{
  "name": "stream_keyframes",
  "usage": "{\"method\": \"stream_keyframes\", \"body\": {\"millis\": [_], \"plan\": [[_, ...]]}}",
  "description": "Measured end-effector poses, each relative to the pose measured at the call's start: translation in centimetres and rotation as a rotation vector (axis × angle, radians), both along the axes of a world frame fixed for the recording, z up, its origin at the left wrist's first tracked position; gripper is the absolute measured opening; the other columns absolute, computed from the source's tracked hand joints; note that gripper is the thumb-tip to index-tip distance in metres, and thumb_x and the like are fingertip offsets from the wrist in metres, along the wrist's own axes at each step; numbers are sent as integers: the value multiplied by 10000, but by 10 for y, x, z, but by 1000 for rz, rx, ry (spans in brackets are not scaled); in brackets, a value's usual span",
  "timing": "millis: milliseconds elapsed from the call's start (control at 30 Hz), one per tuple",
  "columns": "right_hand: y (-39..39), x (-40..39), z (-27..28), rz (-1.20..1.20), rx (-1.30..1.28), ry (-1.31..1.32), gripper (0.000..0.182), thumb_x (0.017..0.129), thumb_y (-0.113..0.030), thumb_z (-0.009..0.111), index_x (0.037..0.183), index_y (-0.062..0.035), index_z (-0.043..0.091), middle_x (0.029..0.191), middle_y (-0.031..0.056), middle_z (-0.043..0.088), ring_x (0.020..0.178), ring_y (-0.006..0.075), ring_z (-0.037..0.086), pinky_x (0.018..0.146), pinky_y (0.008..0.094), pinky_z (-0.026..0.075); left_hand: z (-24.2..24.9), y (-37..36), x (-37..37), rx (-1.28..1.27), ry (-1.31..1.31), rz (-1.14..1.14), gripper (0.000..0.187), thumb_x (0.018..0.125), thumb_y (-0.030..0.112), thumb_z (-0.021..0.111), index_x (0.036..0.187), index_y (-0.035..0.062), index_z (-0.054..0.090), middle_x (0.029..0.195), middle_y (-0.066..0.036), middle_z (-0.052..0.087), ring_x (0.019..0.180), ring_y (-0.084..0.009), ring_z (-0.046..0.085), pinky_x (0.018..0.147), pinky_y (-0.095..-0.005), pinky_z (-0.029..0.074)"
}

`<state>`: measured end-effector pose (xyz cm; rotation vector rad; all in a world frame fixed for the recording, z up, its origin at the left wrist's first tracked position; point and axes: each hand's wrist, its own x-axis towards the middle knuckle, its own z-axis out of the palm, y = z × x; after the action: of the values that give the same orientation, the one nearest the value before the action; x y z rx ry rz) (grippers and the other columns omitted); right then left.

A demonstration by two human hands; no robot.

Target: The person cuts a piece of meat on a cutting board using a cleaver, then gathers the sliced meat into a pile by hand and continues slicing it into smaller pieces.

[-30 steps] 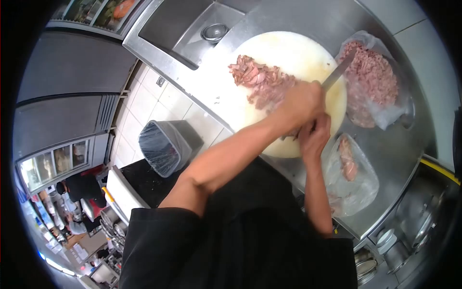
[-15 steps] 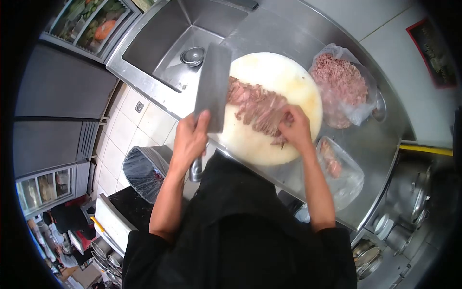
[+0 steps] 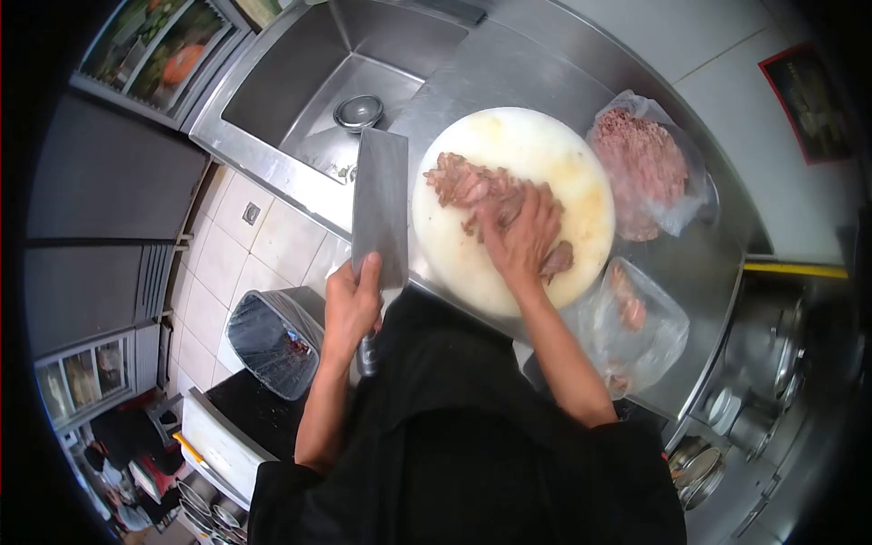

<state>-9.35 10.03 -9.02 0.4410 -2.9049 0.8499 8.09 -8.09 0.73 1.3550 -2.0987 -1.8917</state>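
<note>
My left hand [image 3: 353, 302] is closed around the handle of a cleaver [image 3: 381, 204]. The broad blade points away from me, held up left of a round white chopping board [image 3: 495, 282]. Sliced meat [image 3: 465, 182] lies in a loose heap across the board. Over the right part of that heap, my right hand [image 3: 525, 234] rests with fingers spread and thumb apart, covering some slices. A separate piece of meat [image 3: 558, 261] sits just right of its wrist.
Beyond the board's right side is a plastic bag of minced meat [image 3: 640, 168]. Nearer me lies a clear bag with meat pieces [image 3: 628, 300]. A steel sink [image 3: 291, 82] holding a small bowl [image 3: 359, 112] is at upper left. A lined bin [image 3: 272, 341] stands below.
My right hand has moved left over the meat, and its fingers have gone from pinched to spread. The slices look more bunched. The cleaver has shifted slightly left and toward me.
</note>
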Motion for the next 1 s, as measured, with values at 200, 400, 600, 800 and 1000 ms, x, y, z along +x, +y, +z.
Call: {"method": "stream_keyframes", "body": {"millis": [200, 400, 600, 800, 1000], "plan": [[-13, 0, -14, -103, 31, 84, 985, 783, -628, 735, 1457, 24, 434, 1597, 275, 279, 1471, 566, 164, 1139, 748, 139, -10, -11, 0, 22, -23, -58, 457, 1066, 366, 543, 932, -67, 600, 504, -25, 473, 357, -123, 456, 358, -294, 364], [-33, -9, -18, -151, 6, 81, 947, 814, -640, 681, 1446, 26, 449, 1578, 281, 321, 1483, 555, 170, 1152, 754, 103, -18, -18, -7, 17, 34, -128, 446, 1063, 362, 559, 937, -64, 597, 510, -28, 462, 361, -114, 431, 350, -287, 352], [2, -14, 6, -65, -231, -53, 681, 858, -475, 701, 1377, -53, 571, 1527, 256, 431, 1473, 511, 265, 1193, 638, 191, -4, -12, -8, 10, 24, -118, 430, 1064, 350, 564, 963, -66, 604, 523, -19, 455, 365, -108, 417, 352, -284, 348], [116, 0, 43, 205, -200, -67, 370, 769, -54, 733, 1138, -52, 701, 1298, 137, 593, 1231, 333, 559, 1041, 406, 474, 10, 3, 1, -33, -27, -107, 416, 1065, 341, 565, 988, -64, 620, 528, -12, 470, 382, -99, 431, 372, -284, 354], [134, 3, 17, 169, -475, -179, 383, 740, -61, 772, 1111, -24, 685, 1193, 136, 604, 1054, 303, 651, 907, 373, 546, 19, 42, -6, -97, -87, -242, 421, 1057, 346, 582, 946, -53, 657, 555, -34, 527, 432, -111, 506, 419, -307, 389]]}}
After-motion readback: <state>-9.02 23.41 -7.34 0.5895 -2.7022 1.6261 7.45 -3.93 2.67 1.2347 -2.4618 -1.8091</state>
